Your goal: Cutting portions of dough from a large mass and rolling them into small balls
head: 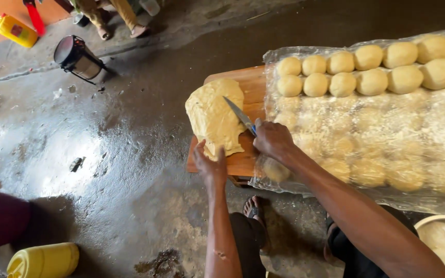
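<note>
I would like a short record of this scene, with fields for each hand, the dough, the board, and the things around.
left hand: rests on the near edge of the dough slab, fingers pressing on it
right hand: grips a knife, blade laid across the slab
dough slab: large, pale yellow, flat on the board
wooden board: partly under a plastic sheet
dough balls: rows on and under the sheet
floor: wet, dark
nearby: yellow jerrycan, metal bowl

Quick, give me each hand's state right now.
Left hand: open, fingers pressed on the lower edge of the dough slab.
Right hand: closed around the knife, blade on the dough.
</note>
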